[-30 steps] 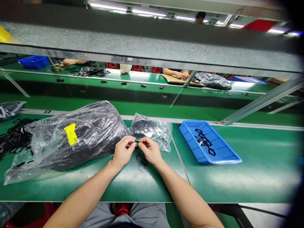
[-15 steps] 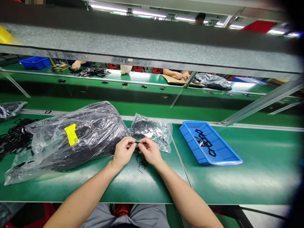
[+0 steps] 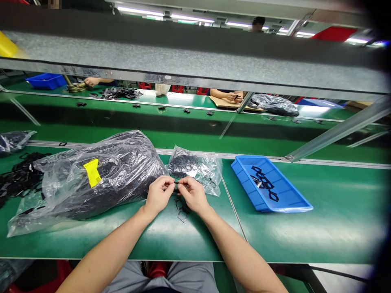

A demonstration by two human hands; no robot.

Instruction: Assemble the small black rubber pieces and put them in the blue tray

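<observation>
My left hand [image 3: 159,194] and my right hand [image 3: 193,194] meet over the green table, fingers pinched together on a small black part [image 3: 176,185] held between them. A few loose black frame-shaped parts [image 3: 182,208] lie on the mat just below my right hand. Right behind my hands sit a large clear bag full of black parts with a yellow label [image 3: 100,175] and a smaller clear bag of black parts [image 3: 195,166].
A blue tray [image 3: 287,199] holding a few black parts lies to the right. Loose black parts [image 3: 18,177] and another bag [image 3: 14,140] are at the far left. A grey shelf [image 3: 195,57] hangs overhead. Other people's hands [image 3: 230,96] work across the far belt.
My hands stay pinched together at the same spot. Across the far belt, other people's hands have shifted slightly.
</observation>
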